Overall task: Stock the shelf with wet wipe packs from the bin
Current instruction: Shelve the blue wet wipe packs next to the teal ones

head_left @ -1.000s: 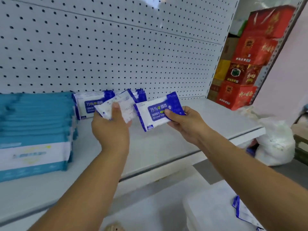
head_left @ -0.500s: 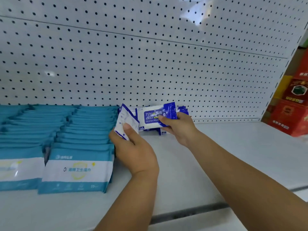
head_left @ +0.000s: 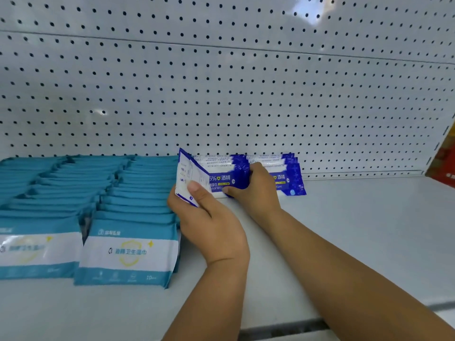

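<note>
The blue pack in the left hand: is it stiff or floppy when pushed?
Likely a bit floppy: the blue pack is a thin film pouch, its top corner curving above the left hand. Probably light, since one thumb pins it tilted. Its glossy film may slide on the smooth shelf.

- A single camera, worn on the person's head, faces forward and a little downward along both forearms.
- It is close in: the shelf [head_left: 357, 230] spreads below the fingers [head_left: 197, 191], and the pegboard wall [head_left: 221, 94] rises just behind them.
</note>
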Demonstrator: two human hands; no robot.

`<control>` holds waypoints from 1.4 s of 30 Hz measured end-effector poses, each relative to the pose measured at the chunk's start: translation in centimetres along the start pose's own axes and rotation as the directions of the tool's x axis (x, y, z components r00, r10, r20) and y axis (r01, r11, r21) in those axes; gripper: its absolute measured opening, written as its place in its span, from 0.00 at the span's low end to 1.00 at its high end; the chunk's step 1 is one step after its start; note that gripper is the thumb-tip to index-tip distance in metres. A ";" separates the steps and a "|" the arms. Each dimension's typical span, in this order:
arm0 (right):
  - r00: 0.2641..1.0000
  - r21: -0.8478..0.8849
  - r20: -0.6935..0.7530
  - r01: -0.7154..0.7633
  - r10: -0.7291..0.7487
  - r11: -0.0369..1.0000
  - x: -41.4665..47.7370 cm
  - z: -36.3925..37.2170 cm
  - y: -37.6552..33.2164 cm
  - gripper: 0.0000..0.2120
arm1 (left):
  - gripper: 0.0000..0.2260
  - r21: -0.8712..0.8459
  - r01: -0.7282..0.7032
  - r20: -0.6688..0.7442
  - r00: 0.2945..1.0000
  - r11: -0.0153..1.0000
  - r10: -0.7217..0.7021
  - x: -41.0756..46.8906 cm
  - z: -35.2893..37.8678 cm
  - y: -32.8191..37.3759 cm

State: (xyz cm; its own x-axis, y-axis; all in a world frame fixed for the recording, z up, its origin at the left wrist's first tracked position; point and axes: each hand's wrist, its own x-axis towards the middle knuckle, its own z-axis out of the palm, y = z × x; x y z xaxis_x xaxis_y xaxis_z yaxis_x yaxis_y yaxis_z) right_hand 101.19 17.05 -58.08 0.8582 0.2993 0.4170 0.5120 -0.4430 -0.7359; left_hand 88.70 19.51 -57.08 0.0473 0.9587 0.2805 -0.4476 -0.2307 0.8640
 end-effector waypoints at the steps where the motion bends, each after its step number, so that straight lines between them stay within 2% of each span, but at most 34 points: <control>1: 1.000 0.029 0.010 -0.019 0.018 0.999 0.0 -0.2 0.1 0.28 | 0.17 -0.007 0.001 0.010 1.000 1.000 -0.001 -0.1 0.0 0.0; 4: 0.997 0.087 -0.015 -0.069 0.070 0.994 -0.5 -1.0 0.0 0.33 | 0.18 -0.034 0.013 0.039 0.999 0.999 -0.012 -0.3 0.0 0.1; 6: 0.993 0.114 -0.079 -0.076 0.085 0.991 -1.2 -2.1 -0.4 0.24 | 0.17 -0.009 0.024 0.057 0.998 1.000 -0.023 -0.4 -0.1 0.3; 8: 0.992 0.242 -0.085 -0.069 0.092 0.968 -2.0 -3.6 -1.0 0.14 | 0.13 -0.022 0.033 0.101 0.994 0.999 -0.031 -0.6 -0.1 0.3; 10: 0.995 0.450 0.046 -0.105 0.094 0.887 -2.5 -4.9 -1.9 0.13 | 0.06 -0.066 0.083 0.188 0.980 0.994 -0.069 -0.9 -0.2 0.7; 12: 0.978 0.542 0.207 -0.140 0.030 0.828 -2.8 -5.7 -2.9 0.14 | 0.06 -0.111 0.179 0.291 0.946 0.978 -0.140 -0.9 -0.2 0.9; 13: 0.961 0.550 0.276 -0.141 -0.020 0.823 -3.0 -5.8 -3.3 0.15 | 0.06 -0.134 0.247 0.351 0.917 0.960 -0.187 -0.9 -0.2 0.9; 14: 0.938 0.557 0.338 -0.135 -0.075 0.819 -3.1 -5.9 -3.5 0.17 | 0.10 -0.149 0.319 0.432 0.872 0.936 -0.229 -0.8 -0.2 1.0; 16: 0.887 0.555 0.434 -0.128 -0.155 0.822 -3.4 -5.9 -3.5 0.23 | 0.26 -0.147 0.461 0.597 0.747 0.875 -0.294 -0.8 -0.1 0.7; 17: 0.868 0.546 0.467 -0.133 -0.170 0.827 -3.6 -5.9 -3.5 0.24 | 0.30 -0.129 0.512 0.655 0.687 0.849 -0.315 -0.7 0.1 0.6; 20: 0.853 0.584 0.486 -0.157 -0.188 0.796 -3.5 -6.1 -3.2 0.29 | 0.34 -0.060 0.572 0.730 0.584 0.818 -0.355 -0.7 0.2 1.1; 23: 0.841 0.690 0.504 -0.254 -0.197 0.678 -3.0 -6.7 -3.0 0.34 | 0.32 -0.069 0.671 0.750 0.523 0.738 -0.405 -0.7 0.0 1.4; 25: 0.834 0.701 0.524 -0.306 -0.174 0.644 -3.0 -7.0 -3.0 0.39 | 0.28 -0.040 0.625 0.754 0.531 0.780 -0.386 -1.0 -0.3 1.5; 27: 0.856 0.710 0.505 -0.337 -0.112 0.618 -3.0 -7.2 -3.1 0.28 | 0.26 0.001 0.547 0.734 0.568 0.837 -0.372 -1.2 -0.2 1.2; 29: 0.885 0.739 0.465 -0.379 -0.015 0.558 -2.9 -7.4 -3.4 0.17 | 0.20 -0.003 0.506 0.674 0.638 0.862 -0.372 -0.9 -0.3 0.9; 31: 0.897 0.766 0.432 -0.418 0.090 0.488 -2.5 -7.4 -3.2 0.12 | 0.15 -0.011 0.473 0.570 0.727 0.881 -0.383 -0.6 -0.2 0.5; 33: 0.899 0.785 0.397 -0.436 0.182 0.440 -2.1 -7.6 -2.9 0.09 | 0.15 -0.022 0.484 0.491 0.767 0.875 -0.412 -0.3 -0.2 0.4; 36: 0.887 0.788 0.407 -0.463 0.220 0.406 -1.8 -7.9 -2.6 0.14 | 0.17 -0.032 0.584 0.500 0.712 0.811 -0.492 -0.3 0.0 0.5; 39: 0.889 0.790 0.418 -0.458 0.189 0.407 -1.6 -8.0 -2.3 0.11 | 0.14 -0.019 0.620 0.592 0.639 0.785 -0.490 -0.6 -0.1 0.3; 42: 0.898 0.748 0.408 -0.431 0.163 0.504 -1.3 -8.4 -1.8 0.08 | 0.11 -0.038 0.583 0.570 0.680 0.811 -0.462 -0.5 -0.4 0.2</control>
State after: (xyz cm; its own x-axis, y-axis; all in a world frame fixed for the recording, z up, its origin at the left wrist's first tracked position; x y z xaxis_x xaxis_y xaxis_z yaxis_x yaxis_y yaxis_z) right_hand 99.40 10.37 -52.82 0.8400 0.5413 0.0374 -0.1382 0.2800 -0.9500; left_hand 88.26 19.10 -57.22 0.7476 0.6635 0.0298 -0.3699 0.3786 0.8484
